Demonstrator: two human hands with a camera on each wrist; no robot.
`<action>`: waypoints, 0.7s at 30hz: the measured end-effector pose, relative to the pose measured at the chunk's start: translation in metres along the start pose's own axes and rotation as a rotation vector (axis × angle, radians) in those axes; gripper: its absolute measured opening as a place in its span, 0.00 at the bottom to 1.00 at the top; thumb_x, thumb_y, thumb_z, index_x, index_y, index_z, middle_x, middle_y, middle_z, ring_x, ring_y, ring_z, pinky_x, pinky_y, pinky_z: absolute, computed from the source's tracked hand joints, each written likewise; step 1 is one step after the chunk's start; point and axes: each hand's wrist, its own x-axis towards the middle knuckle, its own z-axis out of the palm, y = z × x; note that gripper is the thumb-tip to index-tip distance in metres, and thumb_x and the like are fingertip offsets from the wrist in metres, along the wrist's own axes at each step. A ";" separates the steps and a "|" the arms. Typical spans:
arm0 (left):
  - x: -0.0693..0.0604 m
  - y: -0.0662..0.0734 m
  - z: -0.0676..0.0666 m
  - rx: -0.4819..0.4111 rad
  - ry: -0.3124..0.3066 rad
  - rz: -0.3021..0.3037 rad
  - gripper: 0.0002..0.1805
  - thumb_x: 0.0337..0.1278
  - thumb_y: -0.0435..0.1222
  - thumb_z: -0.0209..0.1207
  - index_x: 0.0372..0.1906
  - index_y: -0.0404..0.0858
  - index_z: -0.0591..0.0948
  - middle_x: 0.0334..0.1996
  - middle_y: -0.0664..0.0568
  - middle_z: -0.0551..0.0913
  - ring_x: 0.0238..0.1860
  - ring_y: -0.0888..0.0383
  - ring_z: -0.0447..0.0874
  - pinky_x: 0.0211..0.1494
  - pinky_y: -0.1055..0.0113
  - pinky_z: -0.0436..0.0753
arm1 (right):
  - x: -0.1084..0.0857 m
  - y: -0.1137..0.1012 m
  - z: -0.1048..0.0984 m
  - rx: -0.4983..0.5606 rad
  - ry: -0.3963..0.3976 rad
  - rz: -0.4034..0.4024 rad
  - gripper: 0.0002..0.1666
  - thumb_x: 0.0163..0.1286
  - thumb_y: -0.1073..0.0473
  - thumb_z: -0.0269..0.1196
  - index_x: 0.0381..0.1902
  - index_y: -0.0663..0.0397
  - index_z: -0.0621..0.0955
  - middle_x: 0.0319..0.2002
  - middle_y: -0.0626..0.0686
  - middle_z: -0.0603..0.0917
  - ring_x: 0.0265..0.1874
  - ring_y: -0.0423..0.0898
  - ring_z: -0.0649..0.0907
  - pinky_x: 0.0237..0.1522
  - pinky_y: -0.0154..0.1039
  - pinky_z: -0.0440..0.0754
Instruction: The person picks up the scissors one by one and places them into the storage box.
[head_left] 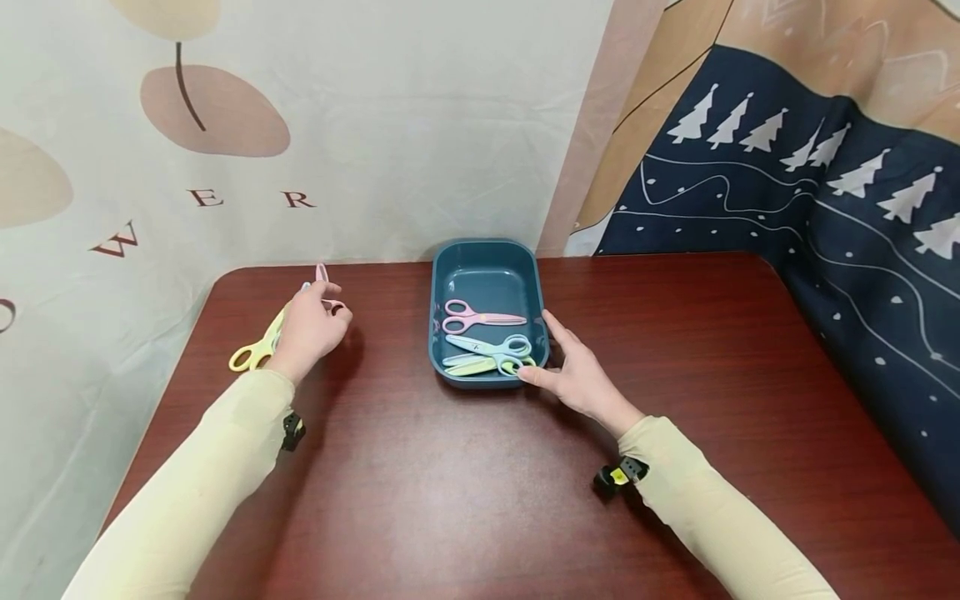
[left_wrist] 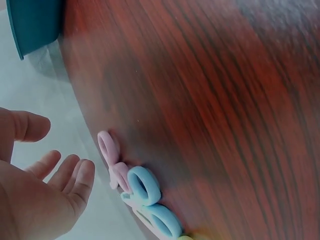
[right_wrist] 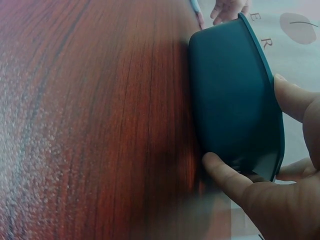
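Note:
My left hand (head_left: 307, 329) hovers over several scissors at the table's left back. Its fingers are loosely bent, with a gap between them and the scissors in the left wrist view. Pink scissors (left_wrist: 106, 145) lie beside blue scissors (left_wrist: 154, 188); yellow scissors (head_left: 272, 335) show partly under the hand. My right hand (head_left: 585, 379) grips the near right corner of a dark teal bin (right_wrist: 235, 95), thumb at the front rim and fingers along the side. Inside the bin lie pink scissors (head_left: 491, 319), light blue scissors (head_left: 480, 345) and green scissors (head_left: 472, 367), the last two overlapping.
The brown wooden table (head_left: 420, 483) ends at a pale printed cloth (head_left: 390, 150) behind it. A dark blue cloth with white trees (head_left: 750, 183) hangs along the right side. The bin stands near the back edge.

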 end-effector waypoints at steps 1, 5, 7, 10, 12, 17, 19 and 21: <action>0.000 -0.001 0.000 0.008 0.013 0.005 0.25 0.62 0.32 0.51 0.62 0.25 0.76 0.52 0.29 0.81 0.54 0.36 0.81 0.57 0.43 0.78 | 0.000 0.000 0.000 0.002 0.000 0.000 0.60 0.65 0.56 0.75 0.84 0.52 0.52 0.74 0.65 0.65 0.65 0.60 0.78 0.58 0.52 0.84; 0.001 -0.006 0.000 0.042 0.051 0.021 0.24 0.61 0.33 0.52 0.60 0.24 0.78 0.52 0.28 0.79 0.54 0.33 0.78 0.57 0.42 0.77 | 0.000 0.001 0.000 0.002 0.000 -0.002 0.60 0.65 0.57 0.75 0.84 0.52 0.51 0.74 0.65 0.65 0.65 0.60 0.78 0.57 0.51 0.84; 0.002 -0.008 0.000 0.057 0.062 0.026 0.23 0.61 0.33 0.53 0.58 0.24 0.78 0.52 0.27 0.79 0.54 0.32 0.77 0.58 0.41 0.76 | 0.000 0.000 0.001 0.005 -0.003 -0.002 0.60 0.65 0.57 0.75 0.84 0.52 0.51 0.75 0.66 0.64 0.65 0.60 0.78 0.57 0.51 0.84; 0.003 -0.010 0.000 0.070 0.063 0.024 0.23 0.61 0.34 0.54 0.58 0.24 0.78 0.52 0.27 0.79 0.53 0.31 0.77 0.58 0.41 0.75 | 0.000 0.000 0.000 0.005 -0.004 -0.001 0.60 0.65 0.57 0.75 0.84 0.52 0.51 0.75 0.66 0.64 0.65 0.60 0.78 0.57 0.51 0.85; 0.004 -0.012 0.000 0.074 0.062 0.019 0.23 0.60 0.34 0.54 0.58 0.24 0.78 0.51 0.27 0.79 0.53 0.31 0.76 0.59 0.41 0.74 | 0.000 0.000 0.000 0.004 -0.003 0.000 0.60 0.65 0.57 0.75 0.84 0.51 0.51 0.75 0.65 0.64 0.65 0.60 0.78 0.57 0.51 0.85; 0.007 -0.016 0.000 0.089 0.055 0.015 0.26 0.60 0.35 0.55 0.59 0.23 0.77 0.51 0.26 0.78 0.53 0.30 0.74 0.60 0.39 0.73 | 0.000 0.000 0.000 0.004 -0.004 0.002 0.60 0.65 0.57 0.75 0.84 0.52 0.51 0.75 0.65 0.63 0.66 0.60 0.78 0.57 0.52 0.84; 0.007 -0.018 0.000 0.096 0.053 0.018 0.26 0.60 0.36 0.55 0.60 0.22 0.76 0.51 0.26 0.78 0.53 0.29 0.74 0.60 0.39 0.73 | 0.000 0.000 0.000 0.004 -0.005 0.001 0.60 0.65 0.57 0.75 0.84 0.52 0.51 0.76 0.65 0.63 0.66 0.60 0.78 0.57 0.52 0.84; 0.008 -0.019 0.001 0.099 0.049 0.019 0.27 0.61 0.36 0.55 0.61 0.22 0.76 0.52 0.26 0.78 0.53 0.29 0.74 0.61 0.39 0.72 | -0.001 0.000 0.000 0.004 -0.005 0.001 0.60 0.66 0.57 0.75 0.84 0.52 0.51 0.76 0.66 0.63 0.66 0.60 0.78 0.57 0.52 0.84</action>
